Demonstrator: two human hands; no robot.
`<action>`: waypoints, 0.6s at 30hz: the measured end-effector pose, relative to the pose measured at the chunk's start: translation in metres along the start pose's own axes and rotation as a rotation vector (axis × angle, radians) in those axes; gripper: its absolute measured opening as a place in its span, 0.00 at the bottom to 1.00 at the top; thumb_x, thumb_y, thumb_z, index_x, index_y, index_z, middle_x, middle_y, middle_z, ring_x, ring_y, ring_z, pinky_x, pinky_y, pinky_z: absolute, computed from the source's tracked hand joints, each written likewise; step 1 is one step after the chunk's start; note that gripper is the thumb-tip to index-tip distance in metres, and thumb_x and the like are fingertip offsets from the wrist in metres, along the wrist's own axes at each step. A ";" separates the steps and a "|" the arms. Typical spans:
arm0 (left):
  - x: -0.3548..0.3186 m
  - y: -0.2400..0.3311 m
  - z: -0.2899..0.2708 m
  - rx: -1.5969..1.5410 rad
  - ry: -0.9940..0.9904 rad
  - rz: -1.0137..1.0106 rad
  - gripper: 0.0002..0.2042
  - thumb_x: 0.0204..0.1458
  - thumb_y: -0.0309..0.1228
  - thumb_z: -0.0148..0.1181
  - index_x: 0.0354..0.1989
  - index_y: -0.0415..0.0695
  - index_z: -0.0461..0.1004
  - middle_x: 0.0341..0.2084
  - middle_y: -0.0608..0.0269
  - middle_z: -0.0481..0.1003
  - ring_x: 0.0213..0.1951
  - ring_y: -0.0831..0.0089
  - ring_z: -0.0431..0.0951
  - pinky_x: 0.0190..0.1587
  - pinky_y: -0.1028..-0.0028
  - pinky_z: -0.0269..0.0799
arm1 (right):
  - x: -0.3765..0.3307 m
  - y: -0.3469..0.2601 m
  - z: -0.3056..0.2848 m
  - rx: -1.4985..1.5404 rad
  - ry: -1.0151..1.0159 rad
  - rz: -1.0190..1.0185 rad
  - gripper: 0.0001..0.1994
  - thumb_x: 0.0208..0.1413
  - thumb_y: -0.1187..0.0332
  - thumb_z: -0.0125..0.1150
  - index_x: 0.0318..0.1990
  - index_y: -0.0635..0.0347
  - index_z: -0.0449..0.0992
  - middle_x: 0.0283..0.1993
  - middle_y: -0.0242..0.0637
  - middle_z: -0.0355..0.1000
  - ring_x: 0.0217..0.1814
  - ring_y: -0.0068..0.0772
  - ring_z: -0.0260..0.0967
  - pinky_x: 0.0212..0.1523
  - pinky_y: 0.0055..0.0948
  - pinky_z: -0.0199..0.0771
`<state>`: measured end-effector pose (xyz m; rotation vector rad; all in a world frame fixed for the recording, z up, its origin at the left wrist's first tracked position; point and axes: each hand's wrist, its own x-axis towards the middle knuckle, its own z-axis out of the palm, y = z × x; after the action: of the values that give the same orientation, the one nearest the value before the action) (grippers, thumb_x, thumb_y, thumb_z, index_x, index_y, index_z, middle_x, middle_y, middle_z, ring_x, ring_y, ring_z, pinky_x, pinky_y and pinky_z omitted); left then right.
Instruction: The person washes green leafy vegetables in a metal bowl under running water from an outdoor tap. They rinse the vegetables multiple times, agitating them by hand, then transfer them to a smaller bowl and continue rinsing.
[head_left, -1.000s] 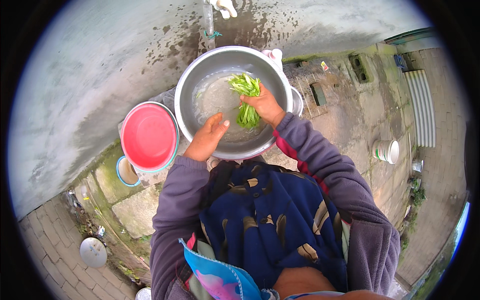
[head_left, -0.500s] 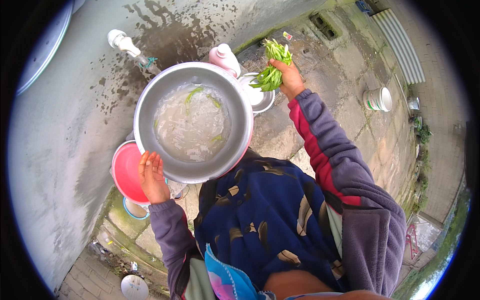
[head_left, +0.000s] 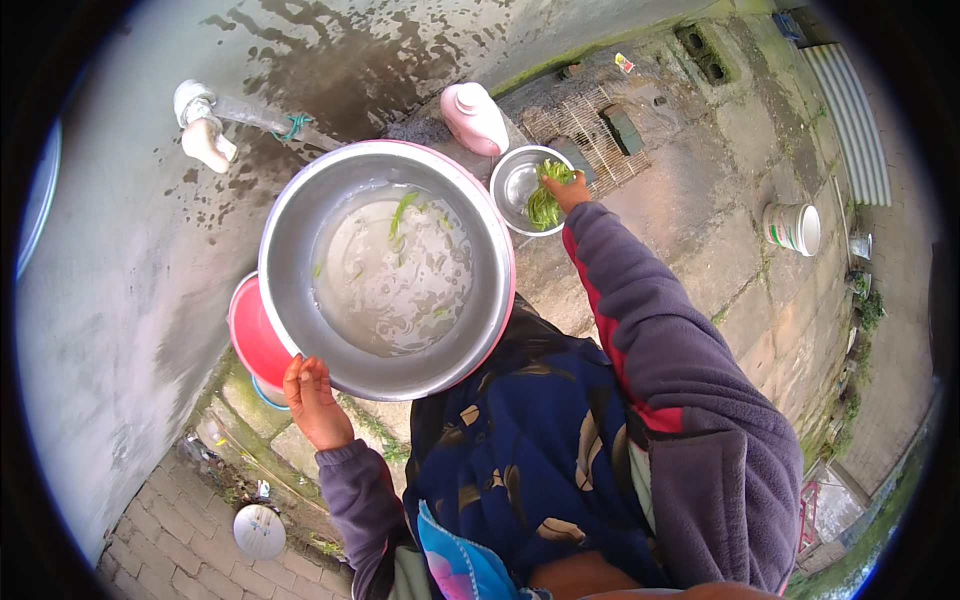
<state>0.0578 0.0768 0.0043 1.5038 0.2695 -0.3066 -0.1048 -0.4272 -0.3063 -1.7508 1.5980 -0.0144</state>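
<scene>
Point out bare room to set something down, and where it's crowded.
The widest bare patch is the paving between the metal grate, the right sleeve and the white bucket. Crowded: right of the large basin, at the pink bottle, the small bowl and the right hand holding greens; and at its lower left, by the red basin and left hand.

We saw green leaves [head_left: 544, 209], a silver-grey basin [head_left: 293, 285], a red tub [head_left: 256, 325] at left, and our magenta-striped, purple-grey right sleeve [head_left: 655, 300].

The bowl [head_left: 516, 187] stands right of the basin [head_left: 290, 265].
</scene>
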 end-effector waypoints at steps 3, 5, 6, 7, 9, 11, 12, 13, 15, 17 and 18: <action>-0.002 -0.002 0.003 -0.027 -0.039 0.031 0.13 0.64 0.27 0.50 0.55 0.39 0.70 0.45 0.59 0.75 0.49 0.70 0.74 0.58 0.68 0.70 | 0.002 -0.013 -0.021 -0.148 0.000 -0.137 0.35 0.50 0.48 0.69 0.56 0.69 0.69 0.51 0.51 0.75 0.52 0.46 0.75 0.53 0.35 0.73; -0.002 -0.001 0.004 -0.068 -0.056 0.047 0.13 0.65 0.28 0.50 0.55 0.38 0.70 0.46 0.57 0.75 0.49 0.69 0.74 0.59 0.67 0.69 | -0.008 -0.033 -0.041 -0.002 -0.100 -0.221 0.26 0.55 0.53 0.66 0.52 0.66 0.72 0.46 0.44 0.77 0.45 0.38 0.77 0.46 0.32 0.75; -0.001 0.000 0.004 -0.078 -0.053 0.024 0.13 0.65 0.28 0.50 0.55 0.38 0.70 0.46 0.56 0.75 0.49 0.68 0.75 0.59 0.66 0.69 | -0.016 -0.049 -0.056 0.170 -0.164 -0.220 0.21 0.57 0.57 0.65 0.50 0.64 0.73 0.44 0.41 0.77 0.42 0.34 0.77 0.44 0.30 0.76; 0.000 0.001 0.004 -0.074 -0.059 0.005 0.14 0.64 0.29 0.51 0.56 0.39 0.70 0.46 0.58 0.75 0.50 0.68 0.74 0.59 0.67 0.68 | -0.029 -0.069 -0.068 0.315 -0.205 -0.149 0.16 0.59 0.61 0.63 0.47 0.63 0.74 0.41 0.38 0.77 0.39 0.31 0.77 0.41 0.28 0.76; 0.001 0.003 0.003 -0.082 -0.087 0.000 0.15 0.64 0.29 0.51 0.57 0.40 0.70 0.47 0.59 0.75 0.50 0.68 0.74 0.59 0.67 0.68 | -0.065 -0.114 -0.101 0.499 -0.196 -0.306 0.06 0.62 0.71 0.56 0.44 0.63 0.74 0.36 0.32 0.75 0.34 0.22 0.73 0.36 0.22 0.74; 0.003 0.005 0.000 -0.089 -0.135 0.039 0.14 0.64 0.28 0.51 0.56 0.39 0.70 0.47 0.59 0.75 0.50 0.68 0.74 0.59 0.68 0.68 | -0.112 -0.169 -0.125 0.551 -0.215 -0.537 0.07 0.62 0.71 0.56 0.45 0.64 0.75 0.34 0.30 0.75 0.34 0.21 0.73 0.36 0.22 0.74; 0.004 0.007 -0.002 -0.099 -0.130 0.013 0.14 0.64 0.28 0.51 0.56 0.39 0.70 0.46 0.59 0.75 0.50 0.69 0.74 0.58 0.68 0.69 | -0.139 -0.195 -0.130 0.566 -0.255 -0.661 0.07 0.63 0.72 0.56 0.45 0.63 0.75 0.34 0.29 0.75 0.34 0.21 0.72 0.37 0.21 0.73; 0.006 0.008 -0.003 -0.118 -0.150 0.017 0.14 0.64 0.28 0.51 0.55 0.38 0.70 0.46 0.59 0.75 0.49 0.69 0.75 0.58 0.68 0.69 | -0.166 -0.219 -0.131 0.601 -0.324 -0.862 0.07 0.63 0.72 0.55 0.46 0.63 0.75 0.34 0.29 0.75 0.33 0.21 0.72 0.37 0.21 0.73; 0.009 0.009 -0.005 -0.160 -0.177 0.001 0.13 0.64 0.28 0.51 0.55 0.38 0.71 0.45 0.59 0.75 0.48 0.70 0.75 0.56 0.70 0.70 | -0.212 -0.258 -0.119 0.262 -0.482 -1.001 0.08 0.60 0.71 0.60 0.44 0.62 0.76 0.34 0.37 0.77 0.33 0.28 0.75 0.39 0.26 0.74; 0.012 0.009 -0.008 -0.167 -0.231 -0.023 0.13 0.64 0.28 0.51 0.55 0.39 0.71 0.45 0.59 0.75 0.48 0.71 0.75 0.55 0.71 0.71 | -0.237 -0.283 -0.097 -0.331 -0.432 -1.191 0.13 0.56 0.66 0.61 0.46 0.63 0.76 0.37 0.51 0.77 0.36 0.49 0.77 0.42 0.38 0.76; 0.013 0.009 -0.009 -0.170 -0.255 -0.029 0.13 0.64 0.28 0.51 0.55 0.39 0.71 0.44 0.59 0.75 0.47 0.72 0.75 0.55 0.72 0.71 | -0.246 -0.289 -0.078 -0.553 -0.371 -1.208 0.15 0.56 0.64 0.59 0.45 0.65 0.75 0.38 0.52 0.78 0.39 0.55 0.76 0.45 0.43 0.75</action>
<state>0.0730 0.0856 0.0073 1.2786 0.1109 -0.4823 0.0496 -0.2742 0.0143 -2.6915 0.1033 0.1730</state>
